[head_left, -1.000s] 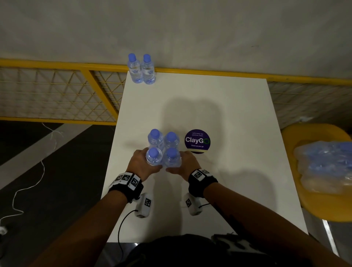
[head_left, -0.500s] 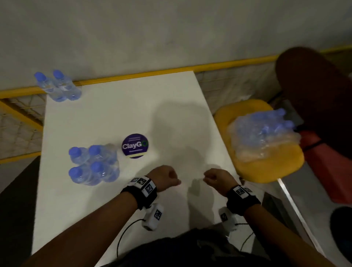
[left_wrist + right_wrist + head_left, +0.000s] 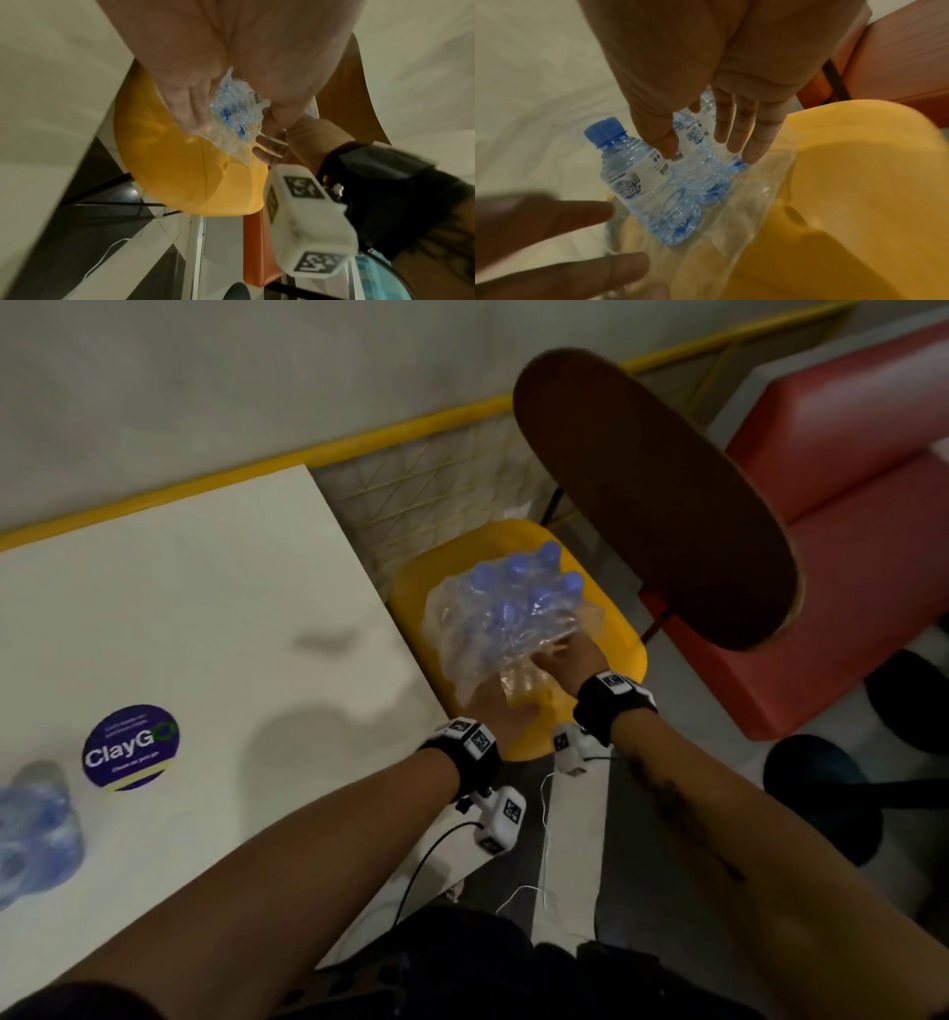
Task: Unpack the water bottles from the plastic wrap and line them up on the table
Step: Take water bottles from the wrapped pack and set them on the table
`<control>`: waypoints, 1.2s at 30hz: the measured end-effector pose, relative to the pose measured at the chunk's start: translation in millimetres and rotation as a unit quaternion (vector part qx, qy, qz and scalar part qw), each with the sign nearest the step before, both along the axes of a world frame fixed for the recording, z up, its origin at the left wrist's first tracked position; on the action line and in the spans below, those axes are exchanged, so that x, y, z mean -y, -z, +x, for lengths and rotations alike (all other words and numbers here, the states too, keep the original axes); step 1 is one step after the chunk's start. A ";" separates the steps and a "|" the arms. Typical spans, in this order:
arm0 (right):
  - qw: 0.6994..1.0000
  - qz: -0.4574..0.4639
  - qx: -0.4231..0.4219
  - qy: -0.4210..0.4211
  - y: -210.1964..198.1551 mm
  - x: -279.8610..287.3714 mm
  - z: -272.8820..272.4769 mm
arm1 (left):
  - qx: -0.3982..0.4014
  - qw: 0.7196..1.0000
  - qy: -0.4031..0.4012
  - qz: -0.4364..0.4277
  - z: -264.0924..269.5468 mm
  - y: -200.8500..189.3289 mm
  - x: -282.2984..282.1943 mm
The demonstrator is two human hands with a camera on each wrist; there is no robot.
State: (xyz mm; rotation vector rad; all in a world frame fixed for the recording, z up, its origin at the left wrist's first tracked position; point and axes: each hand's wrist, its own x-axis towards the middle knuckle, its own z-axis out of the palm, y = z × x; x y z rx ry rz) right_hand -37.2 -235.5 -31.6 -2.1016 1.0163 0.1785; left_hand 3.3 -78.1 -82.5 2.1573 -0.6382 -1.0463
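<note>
A pack of small clear water bottles (image 3: 513, 603) with blue caps lies in loose plastic wrap (image 3: 462, 629) on a yellow chair seat (image 3: 616, 639) to the right of the white table (image 3: 205, 608). My left hand (image 3: 500, 706) reaches the near end of the wrap with straight fingers (image 3: 552, 213). My right hand (image 3: 557, 657) hovers over the bottles (image 3: 634, 178), thumb and fingers (image 3: 746, 146) spread and straight, holding nothing. In the left wrist view my left hand (image 3: 231, 117) lies against the wrap (image 3: 231, 142). A blurred group of unpacked bottles (image 3: 36, 829) stands on the table's left.
A round purple ClayGo sticker (image 3: 131, 746) lies on the table. The chair's dark brown backrest (image 3: 657, 495) rises just behind the pack. A red bench (image 3: 847, 505) and dark round stools (image 3: 821, 793) are to the right. A yellow rail (image 3: 385, 439) runs along the wall.
My view swung right, away from the table. Both hands left the group of bottles on the table, crossed its right edge and now reach the wrapped pack on the yellow chair.
</note>
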 end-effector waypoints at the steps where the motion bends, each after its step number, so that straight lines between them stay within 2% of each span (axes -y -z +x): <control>1: 1.000 -0.012 -0.009 -0.019 2.4 5.2 12.4 | 0.016 0.999 -0.049 -0.010 4.7 3.2 9.5; 3: 0.997 -0.020 -0.042 -0.067 14.6 16.6 32.3 | 0.051 0.992 -0.113 -0.009 17.5 1.0 21.9; 5: 0.995 -0.009 -0.054 -0.083 34.6 29.2 43.2 | 0.075 0.990 -0.116 0.004 28.3 3.9 30.4; 9: 0.999 0.003 -0.032 -0.033 30.7 31.3 44.5 | 0.097 0.987 -0.122 0.028 45.0 -1.0 40.0; 12: 0.997 -0.015 0.019 -0.076 20.9 31.5 36.0 | 0.114 0.988 -0.091 0.039 53.6 0.4 44.3; 15: 0.995 -0.010 0.061 -0.073 22.4 35.4 18.3 | 0.127 0.989 -0.066 0.043 55.8 -6.8 42.0; 18: 0.996 -0.007 0.038 -0.083 13.4 32.9 0.1 | 0.107 0.994 -0.028 0.017 52.0 -15.3 32.2; 21: 0.993 -0.024 0.064 -0.096 3.1 28.2 -21.1 | 0.121 0.991 0.048 -0.010 43.7 -19.8 20.1; 25: 0.990 -0.022 0.085 -0.111 -6.3 9.2 -52.0 | 0.068 0.985 0.152 -0.050 32.3 -56.7 -14.9; 28: 0.988 -0.026 0.074 -0.136 -14.6 -17.6 -63.4 | 0.097 0.980 0.126 -0.118 35.5 -75.4 -61.7; 30: 0.983 -0.024 0.069 -0.166 -18.8 -35.1 -63.4 | 0.129 0.979 0.094 -0.124 44.2 -83.6 -89.8; 36: 0.948 -0.032 0.054 -0.313 -21.4 -137.1 -13.4 | 0.240 0.971 0.007 0.002 84.2 -96.6 -215.0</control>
